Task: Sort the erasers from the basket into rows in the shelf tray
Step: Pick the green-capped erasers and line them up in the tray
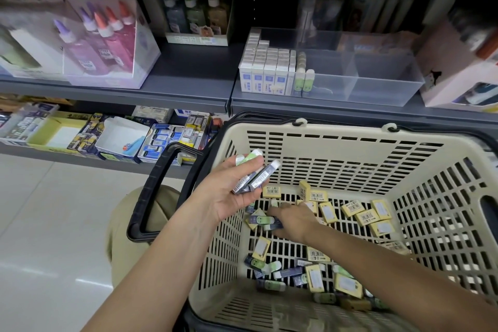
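You are partway through the job, and there is a lot left to do. The shelf tray [385,94] sits on the shelf just above the basket [350,131]; its left part is packed with neat rows of white and blue erasers [265,70]; right beside them stands a short row of green erasers [304,75]; the middle and right parts of the tray have lots of room.

Your left hand [229,197] is held palm up by the left wall of the basket; its thumb and fingers are wrapped around a bunch of long erasers [253,175], some green and some in dark sleeves; these are picked up but not yet in the tray. Your right hand [295,221] is down inside the basket; its fingertips are on a dark and green eraser [262,219] lying on the bottom; I cannot tell if it has hold of it or only touches it.

Many erasers lie loose on the basket floor; yellow erasers [365,214] are spread along the far and right side; more loose long erasers [269,268] lie mixed with yellow ones nearer to you. I see no yellow kind in the tray, so I think that row is not started; the green row looks only just begun. My guess is that you are less than halfway.
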Motion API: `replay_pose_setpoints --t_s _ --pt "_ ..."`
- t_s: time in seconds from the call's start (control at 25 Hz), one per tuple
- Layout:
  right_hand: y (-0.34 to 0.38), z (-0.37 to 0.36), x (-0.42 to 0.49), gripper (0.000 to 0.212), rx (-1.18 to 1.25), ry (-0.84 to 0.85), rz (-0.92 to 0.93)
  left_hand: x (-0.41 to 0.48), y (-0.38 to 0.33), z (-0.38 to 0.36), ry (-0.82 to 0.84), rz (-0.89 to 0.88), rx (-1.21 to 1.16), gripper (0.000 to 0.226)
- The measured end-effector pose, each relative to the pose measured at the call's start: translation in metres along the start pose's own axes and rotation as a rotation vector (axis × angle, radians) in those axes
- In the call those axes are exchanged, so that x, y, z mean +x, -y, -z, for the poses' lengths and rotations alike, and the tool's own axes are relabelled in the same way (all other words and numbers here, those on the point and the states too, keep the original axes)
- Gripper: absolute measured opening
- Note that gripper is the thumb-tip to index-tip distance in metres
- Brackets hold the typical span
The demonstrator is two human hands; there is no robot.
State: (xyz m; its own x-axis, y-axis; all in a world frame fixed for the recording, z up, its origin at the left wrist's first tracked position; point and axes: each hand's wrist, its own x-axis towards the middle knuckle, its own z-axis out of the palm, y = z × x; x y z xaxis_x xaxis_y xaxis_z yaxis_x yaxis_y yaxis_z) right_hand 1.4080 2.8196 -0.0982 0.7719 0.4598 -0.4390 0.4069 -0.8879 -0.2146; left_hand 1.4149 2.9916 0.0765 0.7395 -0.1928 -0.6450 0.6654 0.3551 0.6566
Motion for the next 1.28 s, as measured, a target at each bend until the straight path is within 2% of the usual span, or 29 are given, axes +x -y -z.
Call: replay_pose_setpoints --t_s 0.24,0.44,0.6,0.76,0.96,1.12,1.28 --pt "-0.013 0.056 -0.034 0.045 0.146 -0.078 0.115 0.009 0.003 0.000 -0.063 -0.033 0.040 0.032" --pt "-0.023 0.131 -0.099 0.039 0.030 -0.236 0.277 0.023 0.006 -0.013 -0.099 -0.001 0.114 0.024" --pt "-0.027 0.178 -0.136 0.037 -0.134 -0.442 0.295 0.027 0.016 -0.040 0.018 0.100 0.129 0.032" --pt "-0.029 0.201 -0.141 0.037 -0.261 -0.440 0.286 0.028 0.029 -0.071 0.169 0.173 0.063 0.024" --pt "-0.035 0.200 -0.143 0.041 -0.186 -0.476 0.239 0.032 0.039 -0.083 0.246 0.209 -0.103 0.034" --pt "-0.036 0.196 -0.140 0.043 -0.114 -0.488 0.222 0.032 0.041 -0.080 0.294 0.219 -0.138 0.043" --pt "-0.038 0.197 -0.147 0.037 0.057 -0.632 0.228 0.031 0.033 -0.078 0.286 0.194 -0.232 0.045"
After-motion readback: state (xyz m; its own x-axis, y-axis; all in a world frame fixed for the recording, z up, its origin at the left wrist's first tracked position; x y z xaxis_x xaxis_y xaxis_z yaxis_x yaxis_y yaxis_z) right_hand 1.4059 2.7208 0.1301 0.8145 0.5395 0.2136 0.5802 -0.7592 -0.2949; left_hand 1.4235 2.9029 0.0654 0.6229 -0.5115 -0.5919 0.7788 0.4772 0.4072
